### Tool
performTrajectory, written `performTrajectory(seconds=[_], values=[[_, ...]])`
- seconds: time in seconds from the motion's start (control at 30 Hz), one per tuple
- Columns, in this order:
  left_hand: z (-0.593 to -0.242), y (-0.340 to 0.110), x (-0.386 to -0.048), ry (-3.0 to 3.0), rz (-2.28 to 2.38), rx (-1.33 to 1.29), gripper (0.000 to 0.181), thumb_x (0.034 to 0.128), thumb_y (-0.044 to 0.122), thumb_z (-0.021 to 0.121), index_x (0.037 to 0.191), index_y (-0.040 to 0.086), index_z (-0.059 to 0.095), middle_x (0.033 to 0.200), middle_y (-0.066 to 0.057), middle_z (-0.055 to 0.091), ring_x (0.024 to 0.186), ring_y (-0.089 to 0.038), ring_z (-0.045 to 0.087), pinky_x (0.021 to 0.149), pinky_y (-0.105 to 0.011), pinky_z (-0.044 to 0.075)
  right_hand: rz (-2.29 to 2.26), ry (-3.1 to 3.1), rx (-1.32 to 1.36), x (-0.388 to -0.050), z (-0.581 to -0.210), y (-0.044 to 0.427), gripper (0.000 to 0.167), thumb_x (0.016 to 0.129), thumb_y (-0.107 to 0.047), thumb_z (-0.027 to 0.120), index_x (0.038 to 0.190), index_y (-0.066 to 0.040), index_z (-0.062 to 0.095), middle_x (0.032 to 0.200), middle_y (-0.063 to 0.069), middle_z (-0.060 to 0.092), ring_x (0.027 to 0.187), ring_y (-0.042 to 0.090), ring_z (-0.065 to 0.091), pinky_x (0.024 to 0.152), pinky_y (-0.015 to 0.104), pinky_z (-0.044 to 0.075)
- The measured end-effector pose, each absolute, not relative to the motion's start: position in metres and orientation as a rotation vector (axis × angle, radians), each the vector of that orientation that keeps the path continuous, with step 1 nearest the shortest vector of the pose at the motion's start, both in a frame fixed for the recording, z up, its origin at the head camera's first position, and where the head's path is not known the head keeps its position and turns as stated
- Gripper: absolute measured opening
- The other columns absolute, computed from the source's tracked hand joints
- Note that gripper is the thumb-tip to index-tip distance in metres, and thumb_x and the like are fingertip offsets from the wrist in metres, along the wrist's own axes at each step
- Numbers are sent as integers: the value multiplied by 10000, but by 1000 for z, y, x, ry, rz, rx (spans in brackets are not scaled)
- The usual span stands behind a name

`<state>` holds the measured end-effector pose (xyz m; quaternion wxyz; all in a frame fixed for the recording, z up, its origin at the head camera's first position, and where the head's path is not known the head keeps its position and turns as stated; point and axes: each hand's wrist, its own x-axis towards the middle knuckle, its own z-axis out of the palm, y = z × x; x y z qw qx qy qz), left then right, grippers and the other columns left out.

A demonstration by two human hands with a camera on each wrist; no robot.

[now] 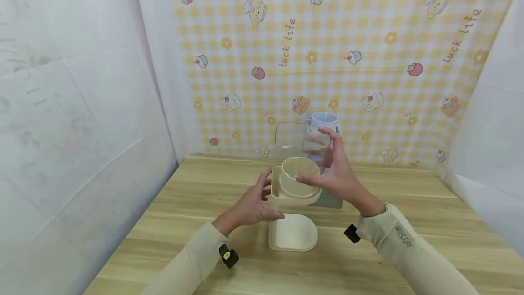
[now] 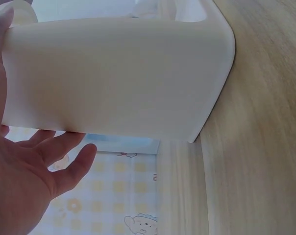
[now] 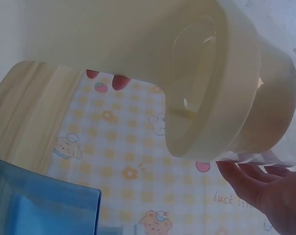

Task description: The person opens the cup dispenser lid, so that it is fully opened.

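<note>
A cream plastic stand rises from the wooden table on a rounded base, with its tall back panel seen in the left wrist view. My left hand grips the stand's side, thumb toward the front and fingers round behind. Above the base, a cream cup sits within the holder's rounded rim. Round the cup and above it stands a clear container. My right hand holds that container from the right, its thumb across the front and its fingers behind, seen through the clear wall.
Close behind stands a similar blue holder with a pale blue cup at its top, partly hidden by my right hand. A yellow checked cloth hangs at the table's back edge, with white sheets on both sides.
</note>
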<state>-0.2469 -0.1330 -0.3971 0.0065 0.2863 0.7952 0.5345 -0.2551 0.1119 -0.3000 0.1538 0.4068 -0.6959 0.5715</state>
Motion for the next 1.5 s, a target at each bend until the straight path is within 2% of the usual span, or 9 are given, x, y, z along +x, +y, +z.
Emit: performTrajectory(seconds=[0.13,0.33,0.47,0.57,0.73,0.97,1.1,1.33,1.5], values=[[-397,-133,-246,2474,1671,879,1126,773,195,868,1561,304,71,1481,-162,425,1336,-356,474,974,-478,463,1635,-2001,1150,-257,-301,112,1066,664,90,863,1467,-70,181,1439,189,446,1166,453,575,898,577,506],[-400,-132,-245,2456,1664,888,1128,788,236,859,1559,330,40,1504,-168,391,1347,-367,457,966,-466,461,1647,-1984,1124,-256,-302,114,1050,653,119,855,1461,-90,219,1421,167,473,1150,438,586,861,399,556],[-400,-132,-246,2443,1658,916,1135,796,240,852,1561,341,20,1514,-174,383,1346,-382,454,938,-450,488,1662,-1969,1125,-255,-303,114,1022,656,112,857,1442,-146,257,1418,157,471,1149,476,572,846,380,562],[-400,-133,-246,2448,1651,926,1138,798,228,851,1562,338,14,1509,-181,388,1343,-398,452,934,-452,499,1673,-1951,1151,-255,-302,113,1012,659,108,858,1433,-174,271,1420,157,453,1142,403,601,832,370,569],[-399,-133,-246,2479,1636,899,1146,785,230,861,1558,340,22,1503,-186,394,1337,-398,459,943,-480,487,1687,-1886,1249,-259,-303,113,1008,657,124,854,1425,-78,234,1418,165,412,1124,250,626,825,364,576],[-402,-130,-244,2472,1645,875,1173,761,175,877,1555,325,27,1501,-165,396,1337,-374,469,973,-527,469,1575,-1943,1160,-264,-309,116,940,662,122,838,1389,-38,265,1364,212,492,1044,348,667,725,340,593],[-402,-130,-241,2464,1656,887,1178,754,166,881,1557,295,30,1500,-181,382,1337,-398,458,1023,-577,416,1553,-1939,1131,-263,-309,115,900,663,147,808,1370,6,267,1332,206,528,1014,275,686,663,315,594],[-398,-135,-241,2519,1617,861,1191,756,196,882,1562,265,7,1495,-188,374,1339,-400,457,1012,-617,407,1631,-1772,1315,-266,-306,110,951,624,233,787,1362,95,202,1342,293,412,1105,297,615,833,374,574],[-397,-135,-243,2524,1600,851,1212,747,231,889,1565,261,-4,1494,-179,363,1346,-392,453,1005,-623,411,1552,-1791,1271,-272,-305,110,922,643,169,814,1362,69,246,1341,229,465,1068,258,628,815,322,576]])
